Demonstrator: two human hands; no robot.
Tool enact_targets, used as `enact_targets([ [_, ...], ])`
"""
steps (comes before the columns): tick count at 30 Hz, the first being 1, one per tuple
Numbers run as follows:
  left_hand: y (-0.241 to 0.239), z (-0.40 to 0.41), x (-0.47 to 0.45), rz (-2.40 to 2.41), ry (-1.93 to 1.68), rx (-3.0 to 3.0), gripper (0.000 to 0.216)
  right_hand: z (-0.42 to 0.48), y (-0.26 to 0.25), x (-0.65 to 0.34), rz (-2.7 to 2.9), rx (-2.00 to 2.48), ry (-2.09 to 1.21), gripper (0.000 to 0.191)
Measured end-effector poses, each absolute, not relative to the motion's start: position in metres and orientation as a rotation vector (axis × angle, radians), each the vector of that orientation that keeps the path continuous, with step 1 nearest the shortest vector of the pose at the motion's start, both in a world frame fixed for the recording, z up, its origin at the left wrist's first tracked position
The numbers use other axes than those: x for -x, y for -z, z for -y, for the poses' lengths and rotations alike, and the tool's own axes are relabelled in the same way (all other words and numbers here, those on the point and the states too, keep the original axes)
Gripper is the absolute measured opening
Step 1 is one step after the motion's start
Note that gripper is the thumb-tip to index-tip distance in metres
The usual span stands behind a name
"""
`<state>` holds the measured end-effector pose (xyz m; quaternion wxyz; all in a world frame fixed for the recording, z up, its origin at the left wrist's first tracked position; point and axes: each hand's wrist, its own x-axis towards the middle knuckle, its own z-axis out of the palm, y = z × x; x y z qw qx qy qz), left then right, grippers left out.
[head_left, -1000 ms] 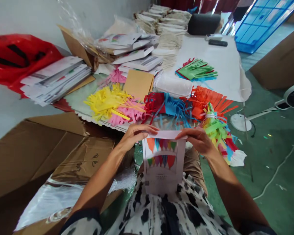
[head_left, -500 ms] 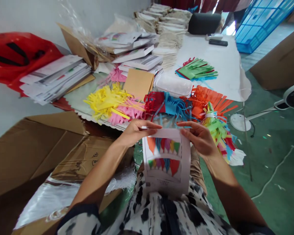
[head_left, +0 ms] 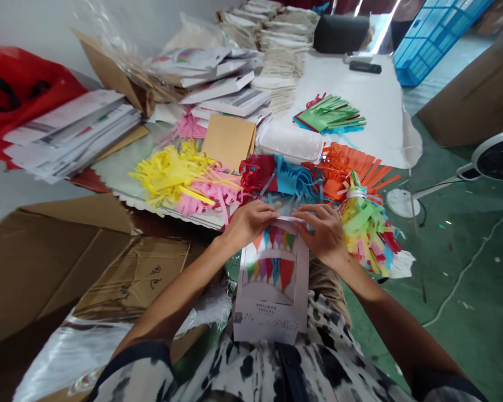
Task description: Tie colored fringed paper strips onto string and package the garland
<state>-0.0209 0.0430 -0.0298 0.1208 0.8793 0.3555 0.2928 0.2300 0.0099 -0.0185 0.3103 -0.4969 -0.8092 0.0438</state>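
A white printed card packet with coloured pennant flags on it rests upright on my lap. My left hand pinches its top left corner and my right hand presses on its top right edge, fingers curled. Both hands meet at the packet's top, right at the table's front edge. Just beyond them lie bundles of cut paper fringe: yellow, pink, red, blue, orange and a mixed-colour bundle.
An open cardboard box with clear plastic stands at my left. Stacks of printed sheets, a tan envelope, a clear plastic box, green fringe and a red bag cover the table. A fan stands right on the green floor.
The packet's top, first held flat, then bowed outward, is now pressed down with both hands closer together at its upper edge. My view has shifted slightly right and down.
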Motion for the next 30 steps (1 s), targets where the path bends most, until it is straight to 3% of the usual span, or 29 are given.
enact_targets([
  [6,0.031,-0.05,0.015,-1.28,-0.72,-2.555,0.028,-0.028,0.028,-0.231,2.204,1.351,-0.12,0.025],
  [14,0.033,-0.054,0.011,-1.357,-0.699,-2.536,0.034,-0.032,0.02,-0.222,2.271,1.45,0.108,0.03],
  [25,0.024,-0.08,0.016,-1.16,-0.667,-2.453,0.025,-0.054,0.01,-0.223,2.212,1.496,-0.252,0.028],
  [30,0.024,-0.078,0.006,-1.334,-0.77,-2.353,0.025,-0.065,0.017,-0.22,2.279,1.522,-0.14,0.026],
])
